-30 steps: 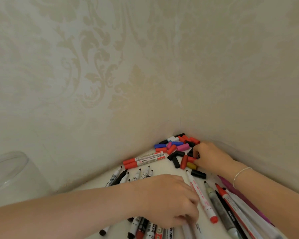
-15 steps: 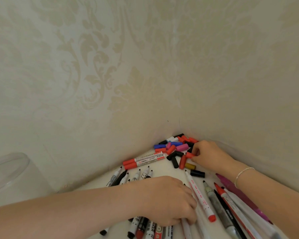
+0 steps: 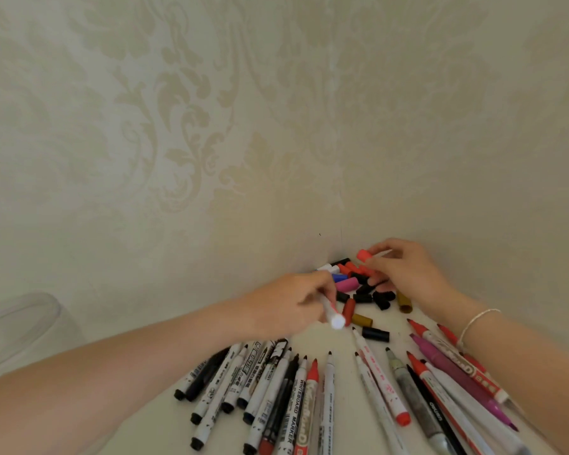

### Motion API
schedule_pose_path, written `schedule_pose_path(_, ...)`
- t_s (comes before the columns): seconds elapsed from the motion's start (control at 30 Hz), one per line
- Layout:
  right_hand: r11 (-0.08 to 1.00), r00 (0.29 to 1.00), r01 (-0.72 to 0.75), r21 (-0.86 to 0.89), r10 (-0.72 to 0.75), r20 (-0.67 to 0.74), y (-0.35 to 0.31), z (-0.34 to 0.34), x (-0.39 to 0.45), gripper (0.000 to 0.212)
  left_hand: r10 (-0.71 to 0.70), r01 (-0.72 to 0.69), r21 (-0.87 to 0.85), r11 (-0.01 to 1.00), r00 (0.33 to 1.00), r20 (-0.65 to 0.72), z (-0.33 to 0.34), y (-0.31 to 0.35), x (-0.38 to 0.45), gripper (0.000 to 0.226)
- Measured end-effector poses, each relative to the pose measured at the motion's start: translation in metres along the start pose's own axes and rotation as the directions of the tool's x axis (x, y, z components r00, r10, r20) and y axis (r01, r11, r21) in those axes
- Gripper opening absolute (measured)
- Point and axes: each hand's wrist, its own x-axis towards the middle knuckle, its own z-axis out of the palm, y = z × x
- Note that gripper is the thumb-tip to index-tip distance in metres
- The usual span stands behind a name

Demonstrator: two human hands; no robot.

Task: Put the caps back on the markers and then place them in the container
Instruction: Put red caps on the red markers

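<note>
Several uncapped markers (image 3: 296, 395) lie fanned out on the white table, tips pointing toward the corner. Loose caps (image 3: 358, 287) in red, black, blue, pink and brown are piled in that corner. My left hand (image 3: 286, 307) grips a white marker (image 3: 334, 315), its round end facing the camera, just left of the cap pile. Above the pile, my right hand (image 3: 408, 274) pinches a red cap (image 3: 363, 255) between thumb and fingertips. The clear container (image 3: 20, 323) stands at the far left edge, partly out of view.
Two patterned cream walls meet right behind the cap pile and close off the table at the back and right. More markers (image 3: 450, 372), red, purple and grey, lie under my right forearm. A bracelet sits on my right wrist.
My left hand lifted a white marker off the fan and rose toward the caps. My right hand picked a red cap out of the pile and raised it.
</note>
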Motion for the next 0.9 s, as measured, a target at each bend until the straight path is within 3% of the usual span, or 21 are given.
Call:
schedule_pose_path(0.1,0.955,0.994,-0.106,0.277,0.097,0.046,-0.008,-0.004,-0.002,0.018,-0.070,0.062,-0.093,0.994,0.993,-0.092,-0.008,-0.009,0.007,0.028)
schedule_pose_path(0.17,0.906,0.987,-0.158,0.394,0.131,0.094,-0.012,-0.004,-0.004,0.021,-0.077,0.064,-0.093,0.994,0.986,-0.146,-0.009,-0.015,0.010,0.010)
schedule_pose_path(0.2,0.882,0.982,-0.184,0.433,0.148,0.117,-0.013,-0.003,-0.005,0.021,-0.084,0.070,-0.104,0.992,0.986,-0.144,-0.009,-0.016,0.010,0.004)
schedule_pose_path(0.43,0.757,0.962,-0.271,0.595,0.183,0.205,-0.018,0.007,-0.011,0.015,0.008,0.001,0.057,0.998,0.988,-0.155,-0.017,-0.016,0.011,0.032)
schedule_pose_path(0.53,0.757,0.968,-0.240,0.607,0.142,0.206,-0.021,0.010,-0.013,0.016,0.064,-0.052,0.068,0.996,0.982,-0.176,-0.019,-0.019,0.011,0.032)
schedule_pose_path(0.7,0.845,0.977,-0.139,0.517,0.032,0.212,-0.029,0.012,-0.015,0.021,0.158,-0.132,0.178,0.975,0.977,-0.146,-0.020,-0.017,0.007,0.038)
schedule_pose_path(0.9,0.914,0.984,-0.092,0.396,0.023,0.176,-0.033,0.018,-0.018,0.017,0.157,-0.128,0.201,0.971,0.978,-0.136,-0.021,-0.014,0.003,0.040)
